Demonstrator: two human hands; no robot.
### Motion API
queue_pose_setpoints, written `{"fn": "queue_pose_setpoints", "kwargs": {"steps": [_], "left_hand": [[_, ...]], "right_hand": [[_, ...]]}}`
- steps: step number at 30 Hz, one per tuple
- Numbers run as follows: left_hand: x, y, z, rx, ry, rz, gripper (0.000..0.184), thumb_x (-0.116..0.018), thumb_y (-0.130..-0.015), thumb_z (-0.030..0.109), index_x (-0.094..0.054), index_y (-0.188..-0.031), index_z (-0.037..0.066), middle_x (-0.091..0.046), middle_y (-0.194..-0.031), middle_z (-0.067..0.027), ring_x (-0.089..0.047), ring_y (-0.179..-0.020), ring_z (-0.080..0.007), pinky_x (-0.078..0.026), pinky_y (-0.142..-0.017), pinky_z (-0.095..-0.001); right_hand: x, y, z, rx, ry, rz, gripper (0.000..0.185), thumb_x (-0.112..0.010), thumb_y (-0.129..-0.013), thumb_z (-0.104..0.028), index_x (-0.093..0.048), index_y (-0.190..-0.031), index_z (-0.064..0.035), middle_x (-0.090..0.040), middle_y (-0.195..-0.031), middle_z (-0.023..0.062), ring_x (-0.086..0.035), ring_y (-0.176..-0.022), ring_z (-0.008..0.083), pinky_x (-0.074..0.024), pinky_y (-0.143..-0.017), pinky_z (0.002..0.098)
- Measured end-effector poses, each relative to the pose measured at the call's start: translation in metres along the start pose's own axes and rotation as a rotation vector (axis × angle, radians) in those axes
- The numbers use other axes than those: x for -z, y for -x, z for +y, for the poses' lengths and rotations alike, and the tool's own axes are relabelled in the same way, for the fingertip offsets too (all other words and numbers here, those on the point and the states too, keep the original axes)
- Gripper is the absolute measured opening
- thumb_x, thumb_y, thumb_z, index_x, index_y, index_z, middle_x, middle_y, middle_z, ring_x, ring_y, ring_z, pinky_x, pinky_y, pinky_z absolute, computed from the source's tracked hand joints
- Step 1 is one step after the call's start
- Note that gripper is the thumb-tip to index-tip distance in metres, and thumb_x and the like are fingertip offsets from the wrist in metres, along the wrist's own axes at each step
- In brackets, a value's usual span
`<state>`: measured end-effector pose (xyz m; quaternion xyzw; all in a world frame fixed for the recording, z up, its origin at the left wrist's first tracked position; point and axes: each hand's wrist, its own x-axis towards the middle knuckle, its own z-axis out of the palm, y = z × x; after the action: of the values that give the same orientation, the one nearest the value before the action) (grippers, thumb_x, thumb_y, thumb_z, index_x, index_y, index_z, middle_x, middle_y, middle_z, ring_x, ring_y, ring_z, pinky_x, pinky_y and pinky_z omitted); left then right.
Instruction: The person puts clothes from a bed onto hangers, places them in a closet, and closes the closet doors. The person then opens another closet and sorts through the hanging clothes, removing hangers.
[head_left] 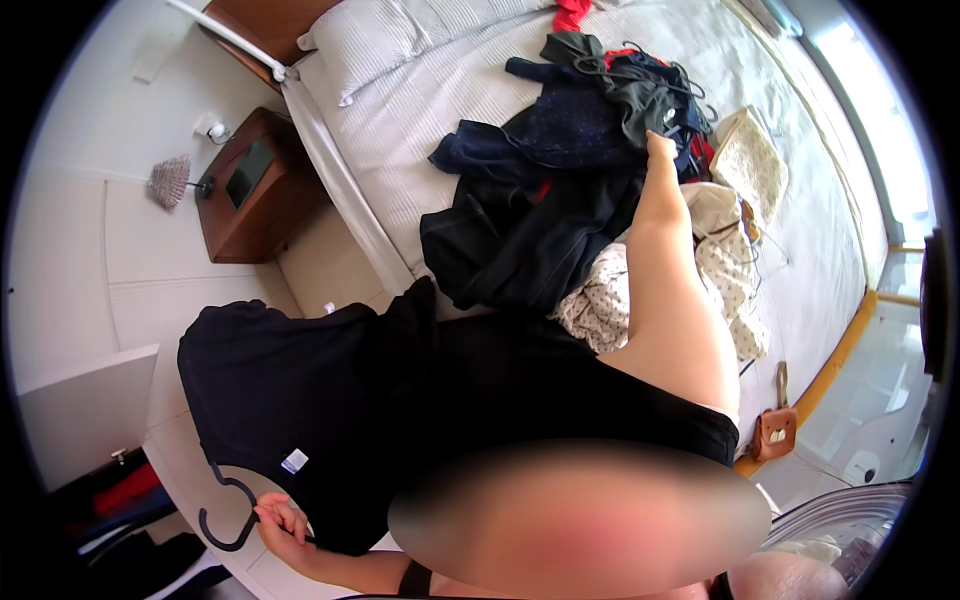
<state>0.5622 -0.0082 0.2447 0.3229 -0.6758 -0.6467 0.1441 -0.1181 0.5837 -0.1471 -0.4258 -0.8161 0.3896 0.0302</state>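
My left hand (283, 520) is closed around a black clothes hanger (230, 545), whose hook points out to the left. From this hanger spreads a black shirt (290, 380) with a small white label (294, 461) near the neck. My right arm stretches over the bed, and my right hand (660, 147) is closed at a dark grey garment (640, 100); what exactly its fingers grip is hidden. Around it lie several more hangers (690, 85), a navy speckled garment (570, 125) and black clothes (520, 240). White patterned cloth (598, 295) lies partly behind my right forearm.
The bed (380, 130) has striped pillows (370, 40) at its head and a cream cushion (752, 165) near the window side. A wooden nightstand (245, 210) with a lamp (170, 183) stands at left. A brown bear-faced bag (775, 432) is at right. Clothes hang lower left.
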Motion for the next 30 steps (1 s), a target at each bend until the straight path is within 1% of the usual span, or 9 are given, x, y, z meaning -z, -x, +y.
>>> {"fn": "queue_pose_setpoints", "kwargs": {"steps": [5,7,11,15,17,19,22,27,30], "left_hand": [[-0.006,0.0,0.0,0.02,0.017,0.038,0.047,-0.032,-0.102,0.047,-0.054,-0.094,0.006,-0.028,-0.05,0.0061,-0.021,-0.032,-0.0044,-0.018,-0.032,-0.0211],[-0.007,-0.002,-0.001,0.01,0.02,0.02,0.047,-0.031,-0.102,0.047,-0.054,-0.094,0.006,-0.027,-0.05,0.0059,-0.021,-0.033,-0.0047,-0.018,-0.033,-0.0213],[-0.011,-0.003,0.003,-0.008,0.0,0.019,0.048,-0.03,-0.102,0.047,-0.054,-0.094,0.006,-0.027,-0.05,0.0057,-0.021,-0.033,-0.0051,-0.019,-0.033,-0.0215],[-0.011,-0.001,0.0,0.001,0.008,0.042,0.049,-0.031,-0.102,0.047,-0.054,-0.094,0.005,-0.027,-0.05,0.0056,-0.02,-0.033,-0.0051,-0.018,-0.034,-0.0214],[-0.012,0.0,0.002,0.01,0.009,0.061,0.049,-0.031,-0.102,0.047,-0.054,-0.094,0.005,-0.027,-0.05,0.0056,-0.02,-0.033,-0.005,-0.018,-0.034,-0.0214],[-0.012,0.001,0.002,0.021,0.018,0.08,0.048,-0.031,-0.102,0.047,-0.054,-0.094,0.005,-0.027,-0.05,0.0057,-0.02,-0.033,-0.005,-0.018,-0.034,-0.0214],[-0.01,0.003,-0.001,0.015,0.001,0.096,0.048,-0.031,-0.102,0.047,-0.054,-0.094,0.005,-0.027,-0.05,0.0058,-0.02,-0.033,-0.0049,-0.017,-0.034,-0.0216],[-0.012,0.005,0.004,0.038,0.01,0.075,0.047,-0.032,-0.102,0.046,-0.054,-0.095,0.005,-0.028,-0.05,0.0059,-0.02,-0.034,-0.0049,-0.017,-0.035,-0.0215],[-0.01,0.002,0.003,0.035,0.035,0.052,0.046,-0.032,-0.103,0.045,-0.054,-0.095,0.005,-0.028,-0.05,0.0059,-0.02,-0.034,-0.0049,-0.018,-0.035,-0.0214]], "right_hand": [[0.004,-0.013,-0.012,0.168,0.65,-0.309,0.066,-0.065,-0.08,-0.049,-0.059,-0.125,-0.001,-0.051,-0.138,0.014,-0.033,-0.135,0.0357,-0.0332,-0.106,0.0428],[0.001,0.024,-0.022,-0.101,0.476,-0.018,0.054,-0.062,-0.083,-0.047,-0.064,-0.121,-0.0083,-0.056,-0.132,0.0177,-0.048,-0.128,0.026,-0.0376,-0.102,0.0449],[-0.055,-0.074,0.021,0.102,0.065,-0.241,0.061,-0.068,-0.081,-0.044,-0.059,-0.126,-0.0034,-0.056,-0.128,0.02,-0.058,-0.114,0.0286,-0.0431,-0.1,0.0373],[0.023,0.07,-0.065,-0.582,-0.588,-0.011,0.05,-0.078,-0.074,-0.026,-0.061,-0.111,0.0032,-0.064,-0.116,0.0167,-0.06,-0.11,0.0292,-0.0486,-0.092,0.0406],[-0.005,0.028,-0.033,-0.533,-1.145,-0.009,0.045,-0.071,-0.082,-0.028,-0.058,-0.114,0.0005,-0.063,-0.119,0.0122,-0.062,-0.104,0.0273,-0.0508,-0.086,0.042],[-0.017,-0.003,-0.016,-0.518,-1.393,-0.307,0.029,-0.052,-0.095,-0.038,-0.065,-0.103,-0.0141,-0.067,-0.1,-0.0002,-0.064,-0.083,0.0189,-0.0481,-0.072,0.0285],[-0.011,-0.021,-0.007,-0.466,-1.448,-0.304,0.024,-0.053,-0.095,-0.042,-0.061,-0.087,-0.0208,-0.058,-0.077,-0.0104,-0.043,-0.058,0.006,-0.0303,-0.055,0.0241],[0.06,-0.011,-0.034,-0.243,-1.201,-0.396,0.028,-0.053,-0.089,-0.025,-0.042,-0.064,-0.0186,-0.042,-0.053,-0.0065,-0.037,-0.041,0.0088,-0.0279,-0.038,0.0213],[0.104,0.045,-0.075,0.054,-1.148,-0.236,0.02,-0.061,-0.081,-0.014,-0.048,-0.066,-0.0144,-0.045,-0.054,-0.0037,-0.041,-0.043,0.008,-0.0298,-0.04,0.0211]]}}
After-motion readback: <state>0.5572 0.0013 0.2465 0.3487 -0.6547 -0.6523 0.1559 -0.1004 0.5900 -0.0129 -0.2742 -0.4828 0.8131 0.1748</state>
